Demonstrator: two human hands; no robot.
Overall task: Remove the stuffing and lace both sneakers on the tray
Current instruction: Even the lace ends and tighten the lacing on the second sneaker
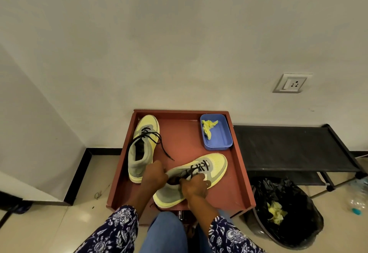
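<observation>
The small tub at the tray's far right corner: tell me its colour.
The tub is blue, holding crumpled yellow paper; the head view shows it.

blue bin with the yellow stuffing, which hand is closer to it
Right. The right hand is at the near sneaker, below the blue bin on its side of the tray. The left hand sits further left, between the two sneakers.

The sneakers [142, 147] are pale yellow and grey with black laces [157, 139], on a reddish-brown tray [179, 133]. The tub [217, 133] is blue, holding yellow paper [208, 127]. The sleeves [117, 230] show a navy-and-white floral print.
</observation>
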